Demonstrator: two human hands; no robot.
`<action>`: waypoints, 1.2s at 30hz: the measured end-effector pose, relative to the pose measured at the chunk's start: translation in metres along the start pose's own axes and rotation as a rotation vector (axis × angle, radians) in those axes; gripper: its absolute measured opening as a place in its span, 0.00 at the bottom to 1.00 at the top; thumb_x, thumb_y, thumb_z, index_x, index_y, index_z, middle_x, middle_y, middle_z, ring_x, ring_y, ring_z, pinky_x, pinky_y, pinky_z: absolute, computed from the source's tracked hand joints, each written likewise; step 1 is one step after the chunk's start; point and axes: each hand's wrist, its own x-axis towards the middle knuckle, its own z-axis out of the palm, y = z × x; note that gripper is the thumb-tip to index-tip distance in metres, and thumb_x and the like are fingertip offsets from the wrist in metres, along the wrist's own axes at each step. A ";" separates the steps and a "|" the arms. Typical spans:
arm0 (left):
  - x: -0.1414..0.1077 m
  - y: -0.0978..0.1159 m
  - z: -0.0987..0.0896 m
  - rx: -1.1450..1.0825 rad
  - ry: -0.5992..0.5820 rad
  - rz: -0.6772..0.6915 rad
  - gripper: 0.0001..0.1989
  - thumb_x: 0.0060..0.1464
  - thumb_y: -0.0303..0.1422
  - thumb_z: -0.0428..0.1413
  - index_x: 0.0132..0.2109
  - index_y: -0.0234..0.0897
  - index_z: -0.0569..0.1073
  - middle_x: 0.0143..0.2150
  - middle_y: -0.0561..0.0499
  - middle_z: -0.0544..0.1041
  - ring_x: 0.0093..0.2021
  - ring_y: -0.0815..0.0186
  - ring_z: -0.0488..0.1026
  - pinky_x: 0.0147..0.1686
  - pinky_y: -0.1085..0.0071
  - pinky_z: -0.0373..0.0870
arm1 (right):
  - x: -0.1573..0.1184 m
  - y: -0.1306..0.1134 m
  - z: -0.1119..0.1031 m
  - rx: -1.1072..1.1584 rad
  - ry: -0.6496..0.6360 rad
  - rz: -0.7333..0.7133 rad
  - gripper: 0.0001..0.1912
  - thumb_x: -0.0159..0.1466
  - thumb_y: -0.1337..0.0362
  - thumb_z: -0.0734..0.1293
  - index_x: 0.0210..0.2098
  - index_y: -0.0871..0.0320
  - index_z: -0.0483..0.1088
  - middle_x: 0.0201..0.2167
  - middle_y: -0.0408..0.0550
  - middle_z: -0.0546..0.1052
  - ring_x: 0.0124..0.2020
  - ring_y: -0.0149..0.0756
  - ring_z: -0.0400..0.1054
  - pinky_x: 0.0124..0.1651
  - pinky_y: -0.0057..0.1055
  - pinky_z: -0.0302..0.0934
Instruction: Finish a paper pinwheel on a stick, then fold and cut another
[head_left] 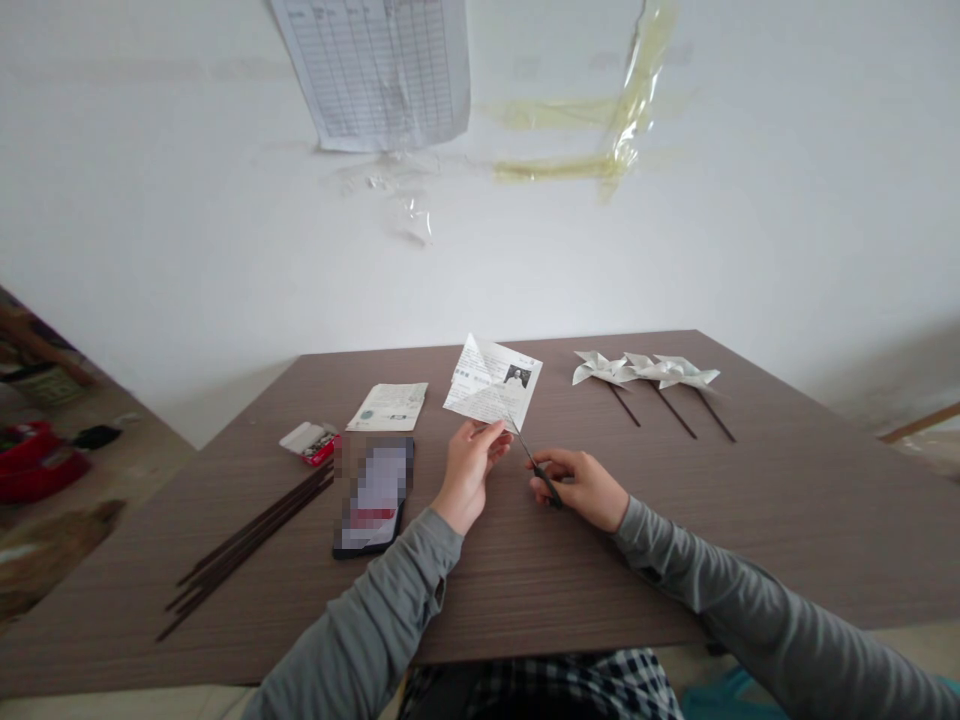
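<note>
My left hand [471, 470] pinches the lower edge of a square sheet of printed paper [491, 385], which has diagonal creases and a small dark picture. The sheet is held up above the table. In my right hand [581, 485] is a pair of scissors [545, 480] with dark handles. Their blades point up and left and meet the paper's lower corner, close to my left fingertips. Whether the blades are parted is too small to tell.
Three paper pinwheels [645, 370] on dark sticks lie at the back right. Left of my hands are a stack of paper squares [388, 407], a small red-and-white box [309, 442], a phone [375, 495] and several dark sticks [247, 545]. A white wall [225, 230] rises behind the table [525, 600].
</note>
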 end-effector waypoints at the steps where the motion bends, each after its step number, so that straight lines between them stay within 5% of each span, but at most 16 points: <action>1: 0.000 0.000 0.000 -0.003 0.006 0.003 0.18 0.52 0.31 0.86 0.42 0.39 0.87 0.41 0.50 0.92 0.40 0.62 0.89 0.46 0.67 0.86 | 0.000 0.000 0.000 -0.014 0.003 -0.008 0.33 0.66 0.35 0.86 0.52 0.57 0.90 0.31 0.53 0.92 0.33 0.50 0.85 0.50 0.48 0.83; 6: 0.000 -0.002 -0.001 -0.009 0.019 0.026 0.16 0.53 0.31 0.85 0.42 0.40 0.87 0.41 0.50 0.91 0.41 0.62 0.88 0.46 0.67 0.86 | 0.000 0.001 -0.001 -0.045 0.007 -0.018 0.29 0.67 0.36 0.86 0.51 0.53 0.91 0.31 0.49 0.92 0.33 0.50 0.86 0.51 0.47 0.83; 36: 0.000 -0.003 0.001 0.029 0.011 0.084 0.24 0.42 0.34 0.88 0.44 0.41 0.87 0.43 0.49 0.92 0.42 0.60 0.86 0.41 0.67 0.80 | 0.000 -0.008 0.004 0.245 -0.044 0.089 0.43 0.56 0.24 0.91 0.50 0.52 0.87 0.32 0.53 0.90 0.34 0.50 0.83 0.47 0.49 0.83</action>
